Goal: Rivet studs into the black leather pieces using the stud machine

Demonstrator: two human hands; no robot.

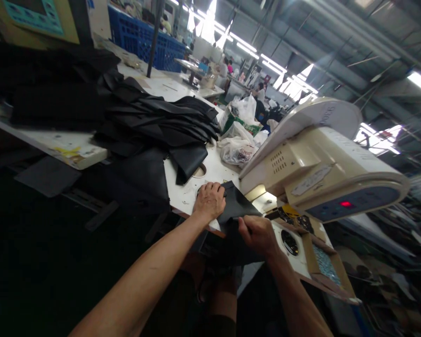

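A black sheet [236,203], smooth like leather or vinyl, lies over the front edge of the white table and hangs down toward my lap. At its left edge, my left hand [209,202] rests with bent fingers closed on the material; the fingertips are partly hidden. My right hand [257,232] is closed in a fist around the sheet's near right part, thumb on top. Just right of the sheet stands a cream machine [301,164] with a red-lit panel.
Black pieces [168,121] lie piled on the white table [182,192] at left, some drooping over its edge. Plastic bags [236,145] sit behind. A cardboard box of small bluish parts [324,264] is at right. Farther back are a blue crate [136,35] and people.
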